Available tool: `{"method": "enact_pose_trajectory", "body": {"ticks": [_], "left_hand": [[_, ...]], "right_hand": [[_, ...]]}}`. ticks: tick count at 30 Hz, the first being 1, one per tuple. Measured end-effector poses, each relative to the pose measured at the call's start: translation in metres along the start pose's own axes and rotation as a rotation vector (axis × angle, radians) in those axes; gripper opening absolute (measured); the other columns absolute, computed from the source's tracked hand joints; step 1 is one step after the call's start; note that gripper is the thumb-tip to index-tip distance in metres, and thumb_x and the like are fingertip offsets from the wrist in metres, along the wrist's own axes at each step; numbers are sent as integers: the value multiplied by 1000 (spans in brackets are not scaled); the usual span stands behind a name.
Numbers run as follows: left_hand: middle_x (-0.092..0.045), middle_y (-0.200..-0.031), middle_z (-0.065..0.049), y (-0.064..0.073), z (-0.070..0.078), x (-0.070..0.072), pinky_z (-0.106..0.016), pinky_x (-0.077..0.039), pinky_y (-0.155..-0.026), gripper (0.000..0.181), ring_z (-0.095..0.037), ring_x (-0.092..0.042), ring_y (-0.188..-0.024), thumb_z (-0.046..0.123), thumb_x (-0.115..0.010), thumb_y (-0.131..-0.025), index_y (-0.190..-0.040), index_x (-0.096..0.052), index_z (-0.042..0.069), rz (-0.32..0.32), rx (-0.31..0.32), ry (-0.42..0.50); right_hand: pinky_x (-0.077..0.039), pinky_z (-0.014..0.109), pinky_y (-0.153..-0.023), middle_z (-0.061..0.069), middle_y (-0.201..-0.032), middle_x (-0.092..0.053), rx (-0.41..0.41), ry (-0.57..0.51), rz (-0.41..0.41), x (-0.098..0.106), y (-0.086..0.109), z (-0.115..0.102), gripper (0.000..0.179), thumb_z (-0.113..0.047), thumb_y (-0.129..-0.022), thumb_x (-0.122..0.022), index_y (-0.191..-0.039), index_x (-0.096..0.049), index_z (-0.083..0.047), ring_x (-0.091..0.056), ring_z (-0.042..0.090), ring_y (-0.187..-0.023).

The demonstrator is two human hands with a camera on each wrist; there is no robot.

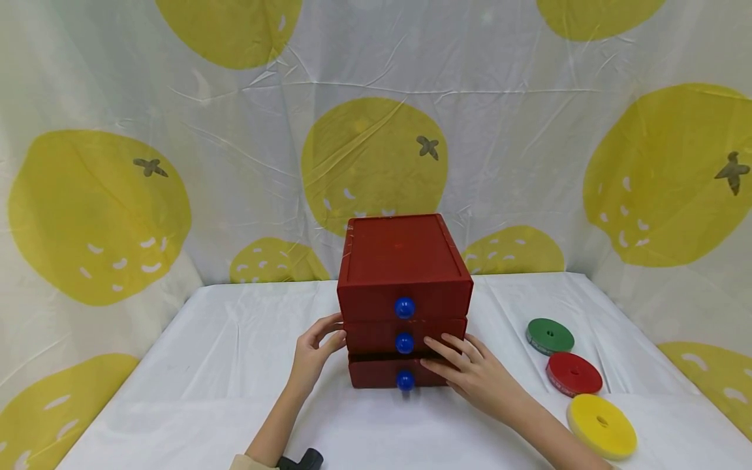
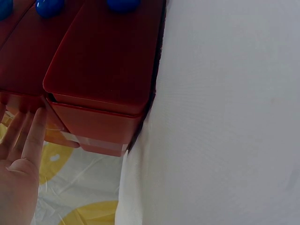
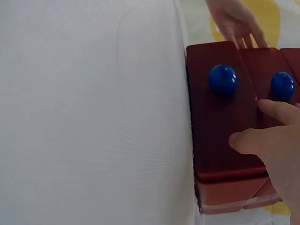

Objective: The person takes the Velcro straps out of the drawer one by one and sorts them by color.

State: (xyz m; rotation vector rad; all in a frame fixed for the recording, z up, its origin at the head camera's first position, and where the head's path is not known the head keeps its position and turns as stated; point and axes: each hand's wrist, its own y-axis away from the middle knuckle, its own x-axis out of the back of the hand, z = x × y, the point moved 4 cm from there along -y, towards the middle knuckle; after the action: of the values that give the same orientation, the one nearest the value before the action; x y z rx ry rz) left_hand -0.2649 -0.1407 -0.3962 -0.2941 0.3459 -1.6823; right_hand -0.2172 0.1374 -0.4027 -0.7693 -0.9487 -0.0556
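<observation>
A red three-drawer cabinet (image 1: 405, 251) stands on the table, each drawer front carrying a round blue knob (image 1: 405, 308). Along the top of the bottom drawer (image 1: 376, 375) runs a dark gap, and its front sits slightly out from the casing in the left wrist view. My left hand (image 1: 317, 343) rests its fingertips against the cabinet's left side, at the middle drawer's height. At the front right, my right hand (image 1: 472, 372) lays spread fingers on the middle drawer (image 1: 370, 337), with the thumb on the bottom drawer's front. Neither hand holds a knob.
Green (image 1: 549, 336), red (image 1: 574, 374) and yellow (image 1: 602, 425) flat rolls lie in a row on the right of the white-covered table (image 1: 235, 365). A black object (image 1: 302, 460) shows beside the left wrist. A fruit-print curtain (image 1: 376, 65) hangs behind and at both sides.
</observation>
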Motion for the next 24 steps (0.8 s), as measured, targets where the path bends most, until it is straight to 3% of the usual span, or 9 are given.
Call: {"method": "enact_pose_trajectory", "body": {"ticks": [2,5,9,12,13,16,20,24], "left_hand": [[-60,-109,10,0,0,0,-25,-54,-81,37,-4,-57,-101,4,-58,-86,-121,-51,-4,-1,-1,2],[-60,-109,10,0,0,0,-25,-54,-81,37,-4,-57,-101,4,-58,-86,-121,-51,-4,3,1,9],[-61,-108,10,-1,0,0,-25,-54,-80,37,-4,-58,-100,2,-59,-85,-121,-51,-4,15,8,23],[-61,-107,11,-1,0,0,-25,-54,-80,38,-3,-58,-100,1,-59,-85,-121,-51,-6,16,6,25],[-61,-107,11,-1,0,0,-26,-54,-80,38,-3,-58,-100,1,-59,-85,-121,-51,-6,16,6,27],[-61,-107,11,-1,0,0,-26,-54,-80,38,-3,-58,-100,1,-59,-85,-122,-51,-6,17,7,24],[-61,-107,11,-1,0,0,-25,-54,-80,38,-3,-58,-100,2,-59,-85,-122,-52,-4,24,14,16],[-61,-106,10,0,0,-1,-25,-54,-80,37,-3,-58,-100,3,-59,-85,-121,-52,-4,30,2,9]], "right_hand": [[-47,47,-87,4,-139,-40,-1,13,5,-1,0,0,42,-27,-80,-68,-121,-57,-27,-39,26,-120],[-47,47,-86,4,-139,-40,-2,35,29,-2,-1,1,28,-29,-95,-44,-120,-58,-27,-40,26,-119],[-42,47,-93,5,-138,-40,-3,60,63,-4,-2,1,53,-33,-100,-9,-118,-59,-26,-38,28,-121],[-25,47,-110,7,-138,-40,1,62,66,-6,-2,2,58,-34,-100,-5,-119,-58,-24,-34,31,-123],[-17,46,-114,8,-139,-39,3,61,60,-7,-1,3,55,-34,-100,-7,-120,-58,-24,-33,32,-124],[2,42,-117,9,-140,-37,9,56,22,-8,0,4,31,-30,-95,-43,-123,-56,-23,-31,33,-126],[7,41,-116,9,-142,-33,-1,73,-43,-10,1,5,66,-29,-65,-79,-126,-53,-25,-27,34,-128],[8,40,-116,8,-142,-32,-15,72,-76,-11,1,4,69,-30,-63,-80,-127,-52,-26,-25,33,-129]]}}
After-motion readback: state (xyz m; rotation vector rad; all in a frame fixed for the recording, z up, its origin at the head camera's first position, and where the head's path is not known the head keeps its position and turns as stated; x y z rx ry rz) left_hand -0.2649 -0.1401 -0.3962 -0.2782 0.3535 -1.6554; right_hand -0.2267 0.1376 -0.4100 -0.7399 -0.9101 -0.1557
